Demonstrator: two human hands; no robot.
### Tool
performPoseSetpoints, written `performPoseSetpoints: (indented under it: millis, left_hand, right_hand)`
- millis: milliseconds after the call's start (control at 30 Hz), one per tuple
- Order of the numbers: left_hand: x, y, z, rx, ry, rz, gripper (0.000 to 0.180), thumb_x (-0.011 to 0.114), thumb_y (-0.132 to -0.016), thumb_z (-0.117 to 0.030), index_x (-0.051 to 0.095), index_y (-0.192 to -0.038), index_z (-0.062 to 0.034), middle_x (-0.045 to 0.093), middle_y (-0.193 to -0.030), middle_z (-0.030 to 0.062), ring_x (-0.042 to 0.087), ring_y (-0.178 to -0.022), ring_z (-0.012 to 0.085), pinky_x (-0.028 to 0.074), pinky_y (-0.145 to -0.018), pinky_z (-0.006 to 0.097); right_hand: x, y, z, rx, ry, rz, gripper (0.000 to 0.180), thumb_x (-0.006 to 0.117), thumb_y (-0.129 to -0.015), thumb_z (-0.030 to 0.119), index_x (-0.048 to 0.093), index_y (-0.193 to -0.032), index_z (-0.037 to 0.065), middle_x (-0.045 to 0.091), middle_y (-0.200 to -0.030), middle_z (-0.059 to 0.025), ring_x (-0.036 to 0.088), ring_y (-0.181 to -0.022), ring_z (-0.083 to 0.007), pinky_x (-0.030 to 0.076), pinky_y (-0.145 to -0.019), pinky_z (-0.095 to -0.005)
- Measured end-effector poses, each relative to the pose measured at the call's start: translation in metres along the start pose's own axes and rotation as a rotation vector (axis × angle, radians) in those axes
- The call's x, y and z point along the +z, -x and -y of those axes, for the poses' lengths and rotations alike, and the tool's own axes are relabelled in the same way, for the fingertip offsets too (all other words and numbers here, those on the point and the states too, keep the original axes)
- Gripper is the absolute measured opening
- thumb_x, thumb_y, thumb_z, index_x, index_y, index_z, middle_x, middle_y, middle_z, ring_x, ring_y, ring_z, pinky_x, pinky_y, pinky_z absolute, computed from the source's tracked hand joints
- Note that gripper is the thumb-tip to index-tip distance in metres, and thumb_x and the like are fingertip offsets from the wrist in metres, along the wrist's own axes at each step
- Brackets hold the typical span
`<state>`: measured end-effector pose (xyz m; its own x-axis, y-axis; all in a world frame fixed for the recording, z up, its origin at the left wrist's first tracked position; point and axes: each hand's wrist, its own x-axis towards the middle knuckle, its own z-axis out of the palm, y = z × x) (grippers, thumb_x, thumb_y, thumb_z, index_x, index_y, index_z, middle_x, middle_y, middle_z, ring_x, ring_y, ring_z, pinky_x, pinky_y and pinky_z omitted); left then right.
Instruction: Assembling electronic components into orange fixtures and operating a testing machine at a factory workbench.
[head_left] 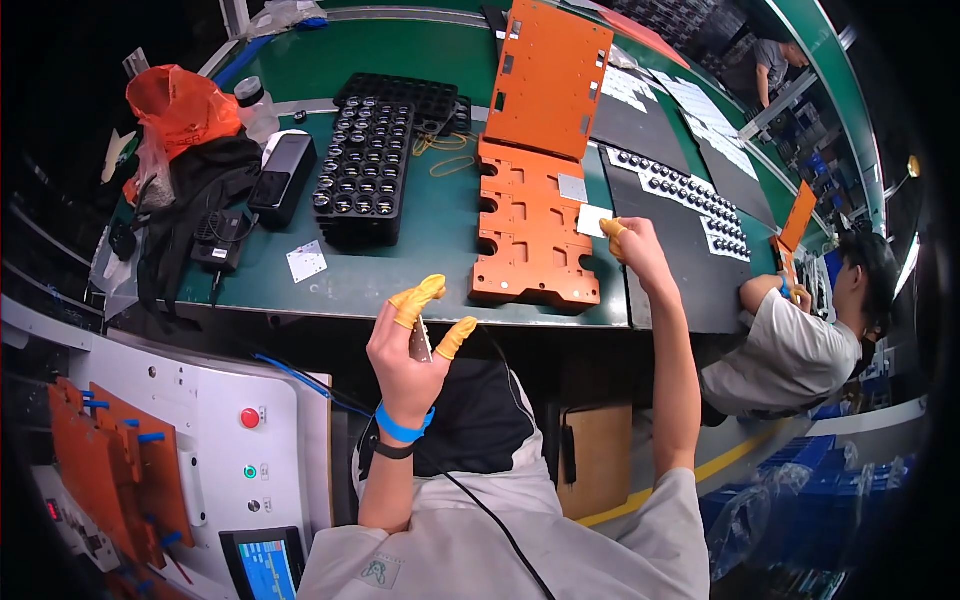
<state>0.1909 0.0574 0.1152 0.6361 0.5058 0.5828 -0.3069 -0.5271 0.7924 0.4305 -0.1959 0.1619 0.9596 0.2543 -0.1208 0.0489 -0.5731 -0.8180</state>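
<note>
Right fingers (612, 232), capped in yellow-orange finger cots, are pinching the edge of a small white card (594, 220) that is lying on the orange fixture plate (530, 240), near the plate's right edge. Right hand (635, 250) is reaching out over the green surface (400, 270), arm extended from the near side.

Left fingers (420, 297), also in yellow-orange cots, are half curled around a small thin grey piece (420, 340) held upright between thumb and forefinger; probably a strip or tag, too small to tell. Left hand (405, 360) is hovering above the near edge of the surface, well apart from the plate. A blue band (403, 428) and a black strap are sitting on the wrist.

A second orange plate (548, 75) is leaning upright at the far end of the flat one. Left of the plates, a black tray (368, 170) of round parts is resting on the surface, with a grey handheld device (283, 175) just beside it and an orange plastic bag (180, 105) further left. To the right, a black mat (670, 250) is carrying rows of small round parts (680, 190). At far right another person (800, 340) is working at the same surface. Near left, a white control cabinet (220, 430) with a red button is standing below the surface.
</note>
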Motion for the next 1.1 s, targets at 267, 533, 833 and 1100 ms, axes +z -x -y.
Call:
performPoseSetpoints:
  millis: [267, 533, 833, 1100]
  left_hand:
    - [-0.002, 0.002, -0.005, -0.175, 0.178, 0.034, 0.048, 0.088, -0.077, -0.009, 0.068, -0.119, -0.0009, 0.071, -0.105, 0.0094, 0.068, -0.096, 0.0219, 0.051, -0.084, 0.031]
    - [0.0, 0.0, 0.008, -0.214, 0.185, -0.013, 0.041, 0.084, -0.081, -0.008, 0.068, -0.118, -0.0031, 0.072, -0.1, 0.0065, 0.045, -0.069, 0.0115, 0.038, -0.063, 0.024]
    - [-0.007, 0.012, 0.016, -0.668, 0.994, -0.115, 0.043, 0.058, -0.091, 0.003, 0.053, -0.134, -0.0031, 0.054, -0.105, 0.0003, 0.046, -0.076, 0.0056, 0.036, -0.062, 0.021]
    - [-0.03, 0.003, 0.017, -0.864, 1.508, -0.146, 0.062, 0.052, -0.071, 0.0, 0.053, -0.133, -0.0006, 0.055, -0.108, 0.0121, 0.048, -0.087, 0.023, 0.043, -0.065, 0.031]
  right_hand:
    - [-0.008, -0.028, -0.026, 0.177, -0.355, 0.247, 0.03, 0.054, -0.102, 0.022, 0.059, -0.075, 0.01, 0.041, -0.062, 0.0081, 0.028, -0.049, -0.0035, 0.019, -0.046, -0.0265]
    - [0.014, -0.013, 0.006, 0.165, -0.061, 0.084, 0.025, 0.053, -0.097, 0.018, 0.06, -0.109, -0.002, 0.055, -0.078, -0.0016, 0.042, -0.061, -0.0087, 0.032, -0.053, -0.0269]
    - [-0.001, -0.026, 0.055, 0.004, 0.67, 0.15, 0.031, 0.074, -0.088, 0.027, 0.073, -0.085, -0.004, 0.056, -0.058, -0.004, 0.054, -0.055, -0.0161, 0.042, -0.053, -0.0361]
    - [0.1, 0.043, 0.135, -0.513, 0.739, -0.052, 0.032, 0.076, -0.087, 0.033, 0.076, -0.086, 0.001, 0.07, -0.072, -0.0179, 0.068, -0.07, -0.0357, 0.053, -0.067, -0.0433]
